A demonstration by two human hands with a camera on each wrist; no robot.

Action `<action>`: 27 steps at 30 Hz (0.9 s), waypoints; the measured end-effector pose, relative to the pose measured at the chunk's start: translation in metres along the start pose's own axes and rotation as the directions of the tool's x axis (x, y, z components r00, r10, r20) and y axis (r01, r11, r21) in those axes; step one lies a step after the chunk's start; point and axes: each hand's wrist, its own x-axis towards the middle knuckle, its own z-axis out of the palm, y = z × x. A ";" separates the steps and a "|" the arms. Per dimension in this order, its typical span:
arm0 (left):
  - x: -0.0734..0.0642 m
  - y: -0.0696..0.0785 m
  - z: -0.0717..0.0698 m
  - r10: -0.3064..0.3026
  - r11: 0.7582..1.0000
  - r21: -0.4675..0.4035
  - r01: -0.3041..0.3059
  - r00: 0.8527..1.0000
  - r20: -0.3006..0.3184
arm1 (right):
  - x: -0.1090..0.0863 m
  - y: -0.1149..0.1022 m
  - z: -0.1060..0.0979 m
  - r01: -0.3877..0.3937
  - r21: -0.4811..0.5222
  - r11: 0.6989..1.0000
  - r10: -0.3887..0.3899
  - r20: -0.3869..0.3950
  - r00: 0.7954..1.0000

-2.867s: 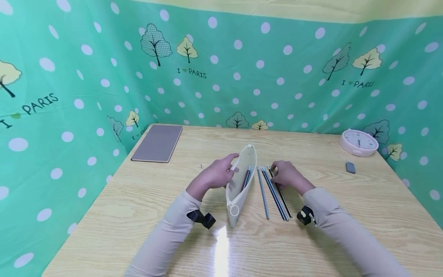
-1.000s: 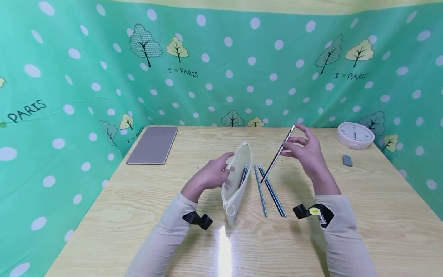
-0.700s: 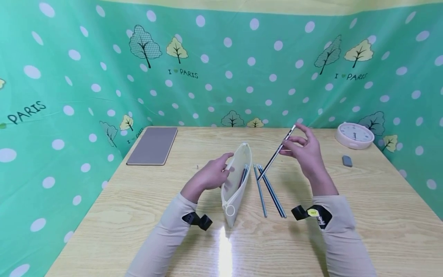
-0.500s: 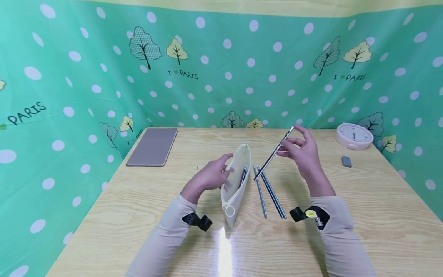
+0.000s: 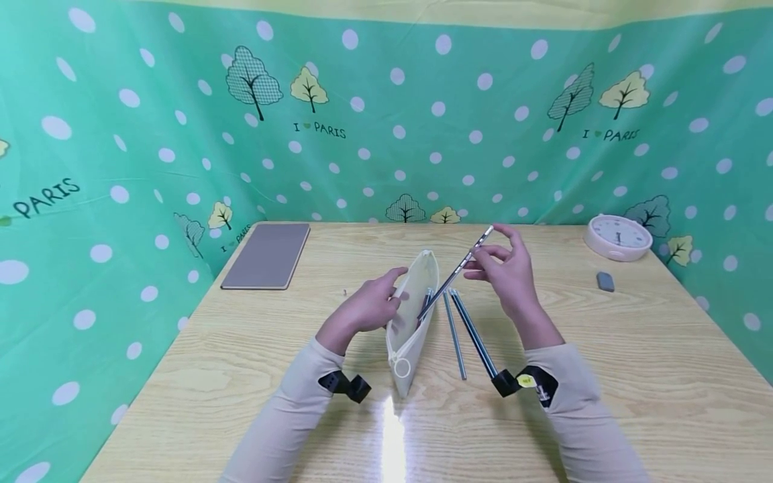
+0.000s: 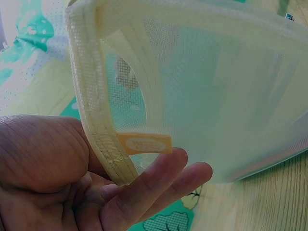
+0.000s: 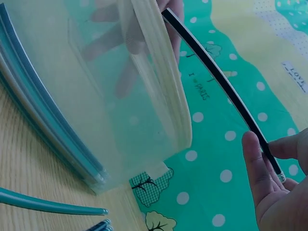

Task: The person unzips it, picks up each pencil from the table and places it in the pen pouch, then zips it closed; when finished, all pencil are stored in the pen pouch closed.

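Note:
My left hand grips the near-left edge of a pale mesh zip pouch, holding its mouth wide. Several pencils lie inside, dimly visible through the mesh in the right wrist view. Between thumb and fingers, my right hand pinches a dark striped pencil near its upper end. The pencil slants down to the left, its lower end over or just within the pouch's opening. Right of the pouch, a teal pencil and a few darker pencils lie on the table. An orange tag sits on the pouch's edge seam.
A grey notebook lies at the back left. At the back right stand a pink round clock and a small grey-blue eraser-like block. Green printed cloth hangs behind the wooden table.
My right hand picked the dark pencil up from beside the others, raised it at a slant and carried it left to the pouch's mouth. The left hand keeps its hold.

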 end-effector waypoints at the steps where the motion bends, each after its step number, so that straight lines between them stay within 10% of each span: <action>1: 0.000 0.000 0.000 -0.002 1.000 -0.004 0.002 1.000 -0.001 | -0.001 0.000 0.002 -0.004 -0.010 1.000 0.004 0.006 1.000; 27: -0.001 0.000 0.001 0.008 0.999 -0.032 -0.008 1.000 0.004 | -0.018 0.004 0.026 0.111 -0.283 0.953 -0.038 0.251 0.967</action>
